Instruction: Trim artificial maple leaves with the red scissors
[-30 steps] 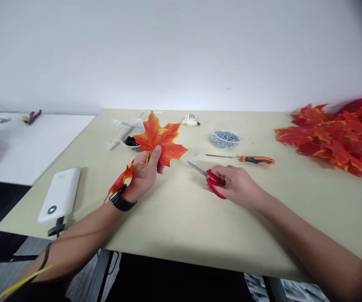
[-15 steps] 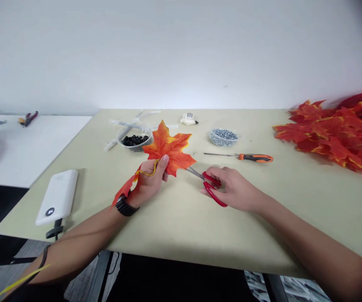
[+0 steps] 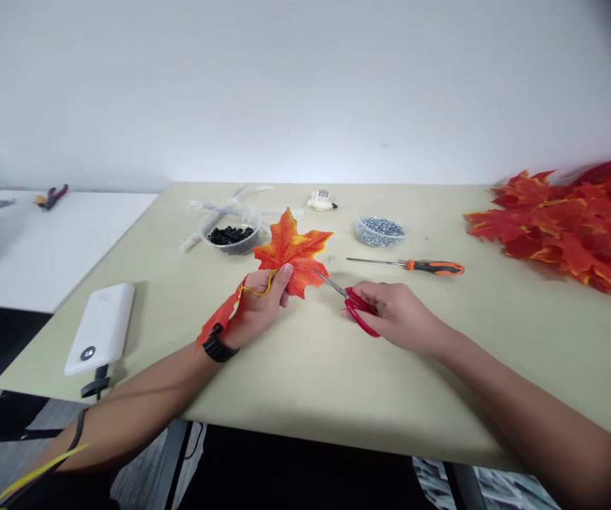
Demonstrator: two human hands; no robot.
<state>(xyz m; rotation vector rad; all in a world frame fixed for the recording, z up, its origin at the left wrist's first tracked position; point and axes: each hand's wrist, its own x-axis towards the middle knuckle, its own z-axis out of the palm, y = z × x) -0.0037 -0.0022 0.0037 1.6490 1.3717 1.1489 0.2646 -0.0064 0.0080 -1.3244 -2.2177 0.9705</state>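
Observation:
An orange-red artificial maple leaf is pinched between thumb and fingers of my left hand. From it a yellow stem or cord loops over the hand, and a second red leaf hangs over my wrist by the black watch. My right hand grips red-handled scissors. The blades look nearly closed, and their tip overlaps the right-hand lobe of the maple leaf.
Behind the leaf stand a tub of black parts and a tub of silver screws. A screwdriver lies beyond my right hand. Leaves are piled at right, a white power bank at left. Pliers rest on the neighbouring table.
The maple leaf has shifted slightly right with my left hand. The scissors' blades have come closer together, and their tip now shows in front of the leaf's edge.

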